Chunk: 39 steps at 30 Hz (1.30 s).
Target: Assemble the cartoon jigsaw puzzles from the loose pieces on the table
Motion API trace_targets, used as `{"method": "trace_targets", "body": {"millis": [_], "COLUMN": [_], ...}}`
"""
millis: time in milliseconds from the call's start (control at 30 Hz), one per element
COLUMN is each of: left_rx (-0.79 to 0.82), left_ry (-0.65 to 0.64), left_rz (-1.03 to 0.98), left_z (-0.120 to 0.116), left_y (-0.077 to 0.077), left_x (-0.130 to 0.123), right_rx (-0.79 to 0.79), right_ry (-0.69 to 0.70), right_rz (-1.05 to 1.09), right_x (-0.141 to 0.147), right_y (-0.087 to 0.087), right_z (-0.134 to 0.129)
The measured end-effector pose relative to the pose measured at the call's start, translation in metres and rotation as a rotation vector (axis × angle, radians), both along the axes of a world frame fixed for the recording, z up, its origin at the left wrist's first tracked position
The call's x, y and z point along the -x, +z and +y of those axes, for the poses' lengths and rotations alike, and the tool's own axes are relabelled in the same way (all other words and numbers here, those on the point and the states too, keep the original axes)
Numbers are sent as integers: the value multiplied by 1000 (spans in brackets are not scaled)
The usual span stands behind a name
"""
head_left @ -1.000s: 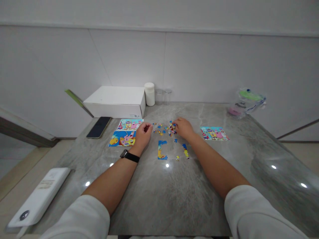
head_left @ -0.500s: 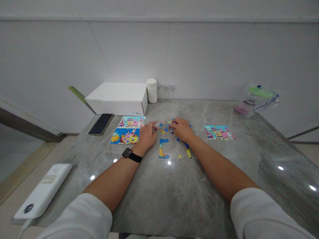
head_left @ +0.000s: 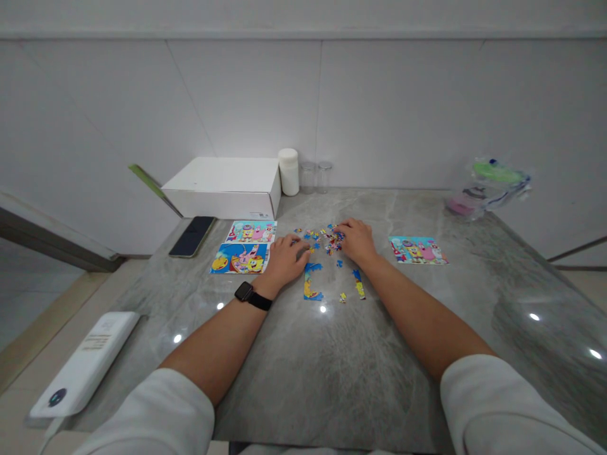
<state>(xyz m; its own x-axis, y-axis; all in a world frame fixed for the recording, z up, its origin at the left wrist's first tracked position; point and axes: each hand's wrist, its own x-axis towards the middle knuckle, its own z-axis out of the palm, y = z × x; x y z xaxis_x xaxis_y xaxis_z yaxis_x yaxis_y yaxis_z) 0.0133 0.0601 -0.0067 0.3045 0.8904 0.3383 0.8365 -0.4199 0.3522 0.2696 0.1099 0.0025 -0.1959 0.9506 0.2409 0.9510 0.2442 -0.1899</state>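
Loose puzzle pieces [head_left: 331,240] lie in a scattered pile in the middle of the grey table. At the pile's left edge is my left hand [head_left: 288,258], its fingers apart and low over the tabletop. My right hand [head_left: 356,240] touches the pile's right side with bent fingertips; what they hold, if anything, is too small to tell. Nearer me, joined pieces form a C-shaped blue and yellow section [head_left: 310,282], and a short joined strip [head_left: 359,284] lies to its right. One yellow piece [head_left: 343,297] sits between them.
Two picture cards [head_left: 251,232] [head_left: 239,259] lie left of my hands, another card [head_left: 418,250] right. Behind are a phone [head_left: 192,237], white box [head_left: 220,186], white bottle [head_left: 289,172], clear jars [head_left: 324,178] and plastic bag [head_left: 490,186]. A white power bank [head_left: 85,363] rests front left.
My left hand has moved right, toward the pile's near edge. My right hand has shifted slightly right and back, uncovering more of the pieces.
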Motion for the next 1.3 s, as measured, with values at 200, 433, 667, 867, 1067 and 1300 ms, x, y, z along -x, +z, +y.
{"method": "trace_targets", "body": {"millis": [200, 433, 667, 867, 1067, 1300], "left_rx": [1, -25, -23, -19, -18, -16], "left_ry": [38, 72, 67, 57, 58, 48], "left_rz": [8, -34, -51, -64, -72, -82], "left_z": [1, 2, 1, 3, 5, 6], "left_y": [-3, -2, 1, -2, -5, -6], "left_x": [1, 2, 1, 2, 3, 3], "right_rx": [4, 36, 22, 63, 29, 50], "right_ry": [-62, -189, -57, -36, -127, -120], "right_rz": [9, 17, 30, 0, 8, -6], "right_x": [0, -18, -24, -20, -25, -25], "right_y": [1, 7, -3, -9, -9, -11], "right_z": [-1, 5, 12, 14, 16, 17]}}
